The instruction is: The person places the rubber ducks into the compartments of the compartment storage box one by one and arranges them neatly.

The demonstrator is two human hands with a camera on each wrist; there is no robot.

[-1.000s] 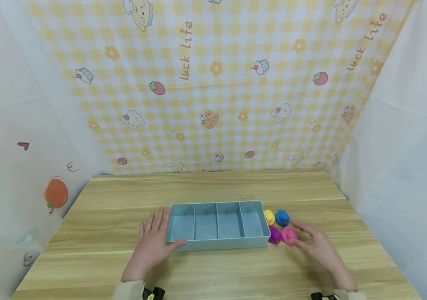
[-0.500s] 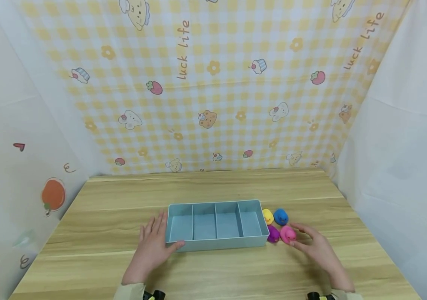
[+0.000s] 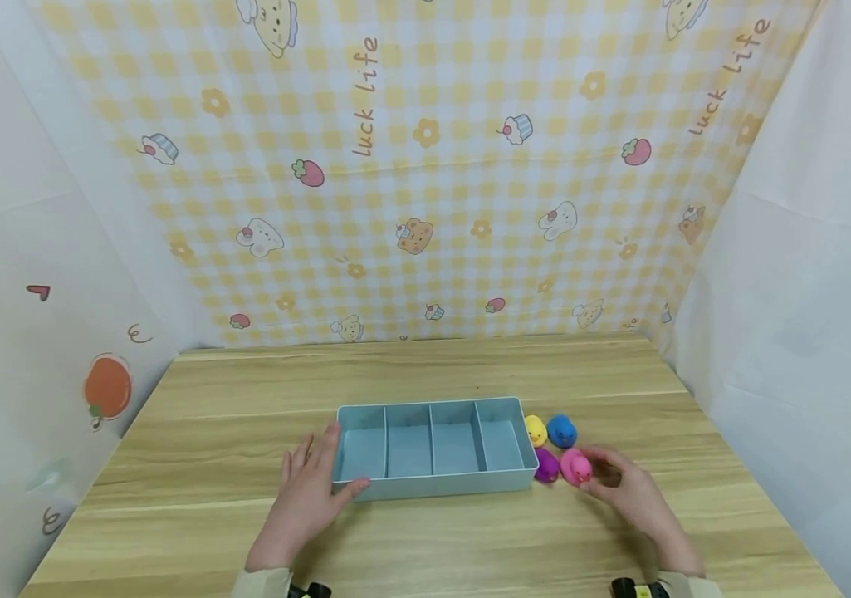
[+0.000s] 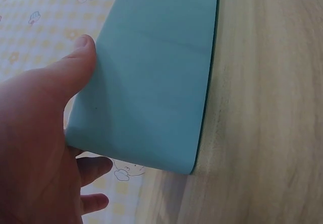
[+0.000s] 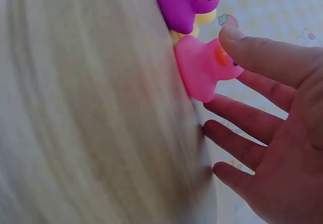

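My left hand rests on the near left corner of a blue-grey divided box. In the left wrist view its thumb lies along the box's front wall, with loosely extended fingers by the end wall. My right hand pinches a pink rubber duck between thumb and index finger. The right wrist view has the thumb over the head of the pink duck and the other fingers spread. The duck stands on the table. A purple duck is beside it, with blue and yellow ducks behind.
The box's open compartments stand in one row. It sits on a wood-grain table, its right end close to the ducks. A checked cloth hangs behind the table, and white cloths hang at both sides.
The pink duck has turned under my right fingers, so its face now shows towards the near side. Left fingers have shifted slightly at the box's end. The box stays in place.
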